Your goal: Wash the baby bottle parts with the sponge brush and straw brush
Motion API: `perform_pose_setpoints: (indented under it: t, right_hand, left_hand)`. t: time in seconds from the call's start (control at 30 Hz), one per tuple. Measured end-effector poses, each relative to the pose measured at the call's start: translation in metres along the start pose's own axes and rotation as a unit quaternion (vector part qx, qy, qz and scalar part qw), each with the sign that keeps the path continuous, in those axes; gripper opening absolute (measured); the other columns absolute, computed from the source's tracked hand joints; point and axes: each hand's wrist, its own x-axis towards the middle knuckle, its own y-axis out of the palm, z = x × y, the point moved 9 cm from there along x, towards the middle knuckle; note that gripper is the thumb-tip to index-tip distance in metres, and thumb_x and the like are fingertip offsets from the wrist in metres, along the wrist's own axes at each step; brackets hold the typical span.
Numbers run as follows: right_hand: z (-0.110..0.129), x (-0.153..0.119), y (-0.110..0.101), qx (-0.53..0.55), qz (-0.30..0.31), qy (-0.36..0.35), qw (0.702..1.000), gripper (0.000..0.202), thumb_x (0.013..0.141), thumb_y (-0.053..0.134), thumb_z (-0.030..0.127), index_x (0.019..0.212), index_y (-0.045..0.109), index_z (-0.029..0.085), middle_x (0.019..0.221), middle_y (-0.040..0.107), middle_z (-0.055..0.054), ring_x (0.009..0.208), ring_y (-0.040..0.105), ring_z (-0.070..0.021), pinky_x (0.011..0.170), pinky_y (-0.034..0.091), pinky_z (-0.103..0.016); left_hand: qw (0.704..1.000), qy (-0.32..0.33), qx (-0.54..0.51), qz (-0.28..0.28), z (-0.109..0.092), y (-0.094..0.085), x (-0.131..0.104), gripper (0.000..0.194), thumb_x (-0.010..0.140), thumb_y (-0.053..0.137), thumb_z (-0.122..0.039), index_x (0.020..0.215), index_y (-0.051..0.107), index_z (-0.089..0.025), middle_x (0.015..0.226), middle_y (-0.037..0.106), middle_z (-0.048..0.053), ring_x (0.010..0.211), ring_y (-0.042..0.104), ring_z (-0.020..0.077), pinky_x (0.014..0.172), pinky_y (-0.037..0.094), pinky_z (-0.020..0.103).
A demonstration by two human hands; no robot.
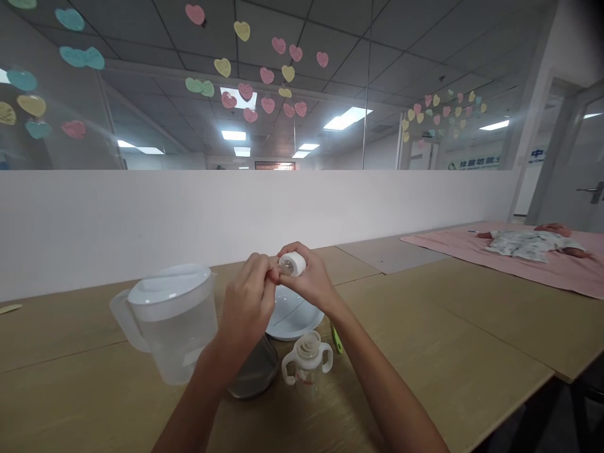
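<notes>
In front of me, above a pale blue plate (pixel 295 318), my right hand (pixel 314 280) curls around a white baby bottle collar (pixel 296 262) with a clear teat in its opening. The fingertips of my left hand (pixel 251 292) are closed together at the collar's left side, on the teat. What lies between those fingertips is partly hidden. Below my hands stands a clear baby bottle (pixel 307 371), upright, with two white handles and a bare threaded neck. A dark grey tray or dish (pixel 255 372) is partly covered by my left forearm.
A lidded translucent water pitcher (pixel 177 327) stands left of my left arm. Something bright green (pixel 336 340) shows beside my right forearm. Far right, a doll-like figure (pixel 528 244) in patterned clothes lies on a pink cloth (pixel 453 245). A white wall (pixel 141 220) borders the wooden table (pixel 425 327).
</notes>
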Motion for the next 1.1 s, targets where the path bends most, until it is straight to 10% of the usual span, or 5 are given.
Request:
perform_pose_setpoints:
  t: [0.27,0.5,0.77,0.97,1.1]
  right_hand:
    - [0.007,-0.005,-0.01,-0.275,-0.059,-0.153,0.947,0.021,0.068,0.055,0.026,0.088,0.055,0.018,0.081,0.059,-0.003,0.073,0.054,-0.0146,0.065,0.041,-0.023]
    - [-0.039,-0.038,-0.042,-0.325,-0.131,-0.025,0.936,0.015,0.07,0.057,0.032,0.07,0.06,0.017,0.075,0.053,-0.003,0.067,0.053,-0.0138,0.062,0.041,-0.024]
    - [-0.06,-0.119,-0.048,-0.166,-0.196,-0.005,0.966,0.02,0.078,0.053,0.033,0.086,0.059,0.016,0.082,0.062,-0.006,0.077,0.058,-0.0173,0.068,0.047,-0.028]
    - [-0.069,-0.129,-0.006,-0.212,-0.103,-0.015,0.972,0.025,0.069,0.061,0.037,0.082,0.053,0.017,0.075,0.06,-0.004,0.07,0.058,-0.0174,0.064,0.047,-0.028]
    - [-0.074,-0.133,0.0,-0.2,-0.077,0.005,0.977,0.032,0.068,0.059,0.039,0.091,0.051,0.018,0.077,0.061,-0.004,0.066,0.059,-0.0174,0.058,0.047,-0.027]
  left_hand:
    - [0.99,0.028,0.106,0.084,-0.007,0.022,-0.004,0.018,0.081,0.032,-0.01,0.068,0.041,-0.019,0.072,0.047,0.0,0.055,0.042,0.0124,0.052,0.032,0.025]
    - [0.974,-0.107,0.046,0.194,0.015,0.047,-0.012,0.023,0.086,0.034,-0.023,0.104,0.048,-0.02,0.105,0.058,0.004,0.092,0.055,0.0191,0.074,0.042,0.03]
    - [0.846,-0.094,-0.061,0.522,0.016,0.104,-0.073,0.06,0.061,0.064,-0.033,0.118,0.048,-0.024,0.12,0.055,0.002,0.106,0.051,0.0238,0.084,0.04,0.028]
    - [0.835,-0.152,-0.015,0.528,0.039,0.101,-0.076,0.092,0.053,0.066,-0.038,0.135,0.028,-0.021,0.121,0.054,0.007,0.1,0.054,0.0247,0.071,0.043,0.026]
    - [0.855,-0.143,-0.035,0.497,0.025,0.095,-0.064,0.055,0.068,0.052,-0.047,0.115,0.053,-0.018,0.095,0.064,0.006,0.083,0.059,0.0216,0.064,0.041,0.025]
